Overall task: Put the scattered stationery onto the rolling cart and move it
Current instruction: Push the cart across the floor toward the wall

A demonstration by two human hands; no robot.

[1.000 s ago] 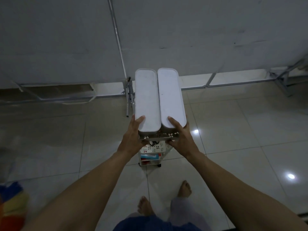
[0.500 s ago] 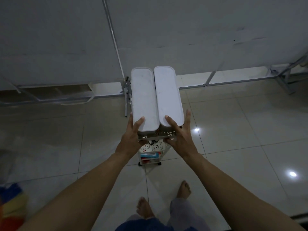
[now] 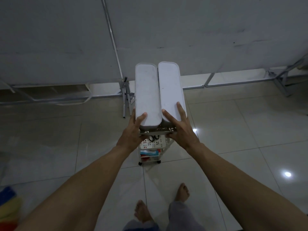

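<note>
A striped cloth (image 3: 8, 209) lies at the far left floor edge. The left hand (image 3: 133, 130) grips the cart (image 3: 155, 130) top rim, thumb on the left box (image 3: 146, 92). Both white boxes sit side by side, touching, on the cart's top tier. The right box (image 3: 170, 87) bears the right hand (image 3: 180, 129), fingers spread on its lid, thumb under the rim. Scissors (image 3: 154, 137) and stationery (image 3: 150, 153) occupy the lower tiers. The cart stands on tile (image 3: 233, 130) before the person's bare feet.
</note>
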